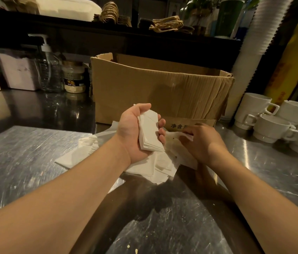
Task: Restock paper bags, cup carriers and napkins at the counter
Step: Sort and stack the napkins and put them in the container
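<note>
**Napkins being gathered into a stack, mid-sort**

A neat stack of folded white paper napkins [149, 133] is held in the left hand [135, 132], palm up, with the fingers [161, 129] curled round its far edge and the thumb laid along the top. Held like that, the stack is probably being kept squared so more can be added to it before it gets put out at the counter.

The right hand [202, 142] is lowered onto the loose heap of white napkins [155, 165] spread over the scratched stainless-steel surface [25, 162]. Its fingers are bent and something pale seems to be pinched at the tips, likely the next napkin, but that bit is motion-blurred, so it can't really be told for sure.

The battered open brown cardboard box [153, 88] is parked right behind the heap, presumably as the supply being unpacked. Its inside can't be seen from here, and the printing on its lower flap is half covered by the right hand.

Up on the dark shelf [89, 32], brown stacks [166, 24] that could be cup carriers or bag handles are dimly lit and hard to identify. White ceramic cups [270, 125] are stacked off to the right, partly cut off at the frame edge.
</note>
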A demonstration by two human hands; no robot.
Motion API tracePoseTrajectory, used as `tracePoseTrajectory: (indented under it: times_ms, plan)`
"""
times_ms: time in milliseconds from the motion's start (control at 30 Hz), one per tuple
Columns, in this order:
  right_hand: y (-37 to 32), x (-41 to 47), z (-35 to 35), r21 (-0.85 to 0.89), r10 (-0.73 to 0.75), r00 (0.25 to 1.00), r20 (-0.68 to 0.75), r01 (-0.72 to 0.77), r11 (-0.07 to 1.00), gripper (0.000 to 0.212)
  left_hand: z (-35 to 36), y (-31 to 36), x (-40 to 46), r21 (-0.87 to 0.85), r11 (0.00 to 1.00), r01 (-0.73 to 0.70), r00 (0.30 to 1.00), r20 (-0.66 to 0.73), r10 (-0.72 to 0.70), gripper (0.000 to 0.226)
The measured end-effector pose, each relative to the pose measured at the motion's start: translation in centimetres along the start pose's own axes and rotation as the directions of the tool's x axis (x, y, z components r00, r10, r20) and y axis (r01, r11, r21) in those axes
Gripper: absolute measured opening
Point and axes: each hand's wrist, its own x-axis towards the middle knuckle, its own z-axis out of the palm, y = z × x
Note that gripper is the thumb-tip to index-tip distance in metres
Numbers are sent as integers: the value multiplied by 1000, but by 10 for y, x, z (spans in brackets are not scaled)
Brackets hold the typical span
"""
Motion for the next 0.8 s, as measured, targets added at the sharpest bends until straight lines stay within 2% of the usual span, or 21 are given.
tracePoseTrajectory:
  times_ms: [67,133,200,233,300,367,433,500,567,667,800]
  plan:
    - [2,-3,-4,208,11,994,-112,13,978,13,1,-1,-1,10,1000,7,1000,18,-8,44]
    - [4,-5,-11,489,140,981,-132,-58,870,22,1,-1,0,16,1000,2,1000,27,-2,47]
    - [1,-5,-19,792,248,969,15,-163,588,28,1,-2,1,16,1000,-18,1000,24,18,47]
    - [0,-6,-24,877,251,964,88,-194,440,29,2,-2,1,16,999,-29,1000,12,29,47]
    - [-2,-9,-31,947,211,959,190,-236,219,28,2,-3,2,39,998,-46,999,-27,47,43]
    - [-4,-13,-36,960,125,959,253,-265,94,28,3,-4,1,83,995,-50,998,-45,53,31]
    - [-7,-18,-40,961,7,962,271,-271,53,32,4,-5,0,103,994,-36,999,-23,38,22]
    - [-10,-21,-41,961,-75,959,275,-272,47,42,5,-7,-1,123,992,-30,1000,3,30,26]
    - [-12,-20,-37,954,-70,953,294,-289,76,45,6,-10,-3,147,988,-47,998,48,41,32]
    - [-18,-22,-28,939,-14,945,326,-322,123,37,8,-12,-5,160,985,-62,992,119,43,45]
    - [-27,-24,-22,912,70,936,344,-351,214,25,8,-12,-6,188,981,-46,994,103,27,60]
